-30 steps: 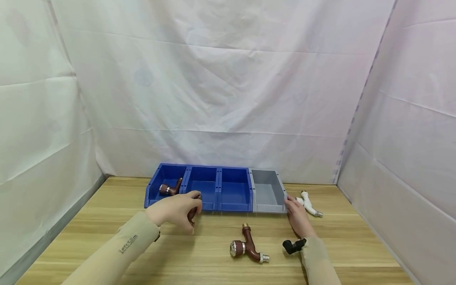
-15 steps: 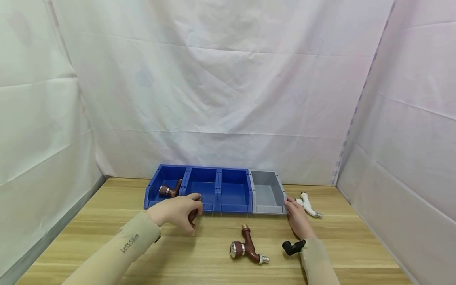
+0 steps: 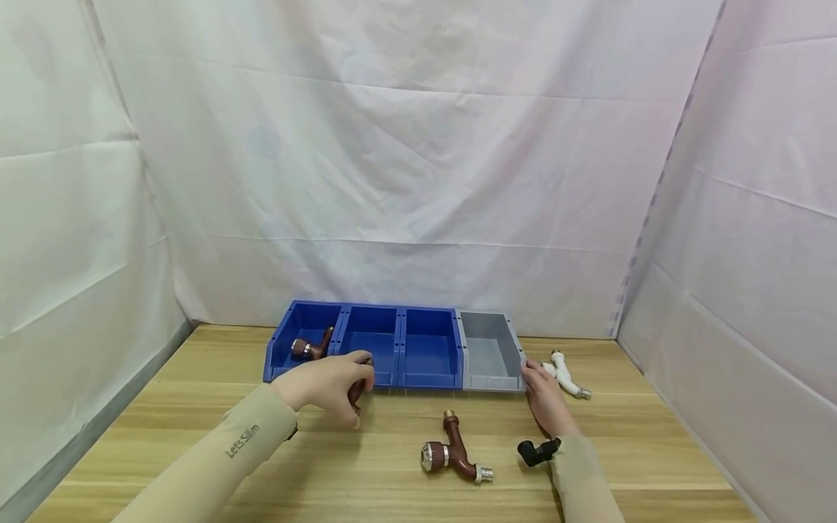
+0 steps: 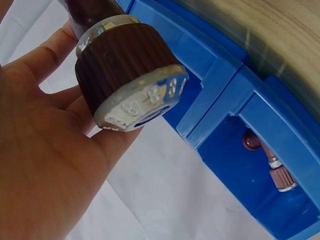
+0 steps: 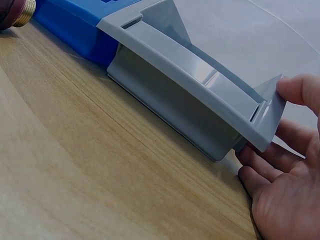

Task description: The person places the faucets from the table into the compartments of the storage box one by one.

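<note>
My left hand [image 3: 327, 385] holds a dark brown faucet [image 4: 127, 70] in front of the second blue bin [image 3: 371, 328]. In the left wrist view its ribbed knob with a silver end faces the camera; fingers and thumb curl about its body, part of which lies out of that frame. My right hand [image 3: 548, 399] grips the right side wall of the grey bin [image 5: 175, 112], thumb on the upper edge and fingers below. Another brown faucet [image 3: 307, 349] lies inside the leftmost blue bin [image 3: 280, 363].
A third brown faucet [image 3: 459, 454] lies on the wooden table [image 3: 392, 501], nearer me. Behind my right hand is a white faucet [image 3: 565, 374]. One more blue bin [image 3: 430, 380] joins the row beside the grey one. White cloth [image 3: 418, 160] hangs behind.
My left hand has shifted very slightly to the right with the faucet. The right hand keeps its grip on the grey bin, and the bins stay in place.
</note>
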The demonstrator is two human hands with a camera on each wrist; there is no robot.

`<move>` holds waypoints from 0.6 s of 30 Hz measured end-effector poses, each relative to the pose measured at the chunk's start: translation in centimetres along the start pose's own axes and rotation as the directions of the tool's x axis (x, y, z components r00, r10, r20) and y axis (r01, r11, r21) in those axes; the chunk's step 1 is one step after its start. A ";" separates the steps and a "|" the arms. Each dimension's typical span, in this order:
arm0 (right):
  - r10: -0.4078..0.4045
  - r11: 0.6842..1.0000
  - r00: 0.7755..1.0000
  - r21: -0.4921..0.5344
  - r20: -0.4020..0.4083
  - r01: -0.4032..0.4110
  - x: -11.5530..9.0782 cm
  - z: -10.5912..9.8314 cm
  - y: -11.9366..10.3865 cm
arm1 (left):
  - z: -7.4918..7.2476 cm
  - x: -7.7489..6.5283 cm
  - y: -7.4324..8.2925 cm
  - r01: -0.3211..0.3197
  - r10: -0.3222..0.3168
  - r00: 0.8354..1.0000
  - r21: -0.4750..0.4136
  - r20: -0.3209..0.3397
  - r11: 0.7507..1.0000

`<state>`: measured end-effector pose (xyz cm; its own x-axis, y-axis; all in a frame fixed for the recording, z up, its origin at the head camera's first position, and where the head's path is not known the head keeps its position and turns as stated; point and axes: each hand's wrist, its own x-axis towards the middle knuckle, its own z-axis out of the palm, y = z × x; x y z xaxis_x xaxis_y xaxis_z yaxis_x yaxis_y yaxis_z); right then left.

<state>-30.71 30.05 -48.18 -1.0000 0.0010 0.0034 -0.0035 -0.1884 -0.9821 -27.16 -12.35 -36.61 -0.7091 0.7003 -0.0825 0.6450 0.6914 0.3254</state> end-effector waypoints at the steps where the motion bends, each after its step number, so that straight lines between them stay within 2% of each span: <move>1: 0.002 1.000 1.000 0.003 0.001 -0.002 0.0 0.0 0.0 | 0.0 0.0 0.0 0.002 -0.002 1.000 0.000 0.000 1.000; 11: 0.013 1.000 1.000 0.003 -0.011 -0.013 -0.1 -0.1 -0.2 | -0.3 0.4 0.4 0.005 -0.005 1.000 0.015 0.004 1.000; 18: 0.014 1.000 1.000 0.013 0.012 -0.014 -0.1 -0.1 -0.3 | -0.4 0.6 0.5 0.015 -0.015 1.000 0.032 0.012 0.999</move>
<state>-30.64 30.15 -47.92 -0.9999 -0.0134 -0.0077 0.0103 -0.2014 -0.9795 -27.36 -11.67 -36.16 -0.7154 0.6917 -0.0984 0.6433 0.7071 0.2937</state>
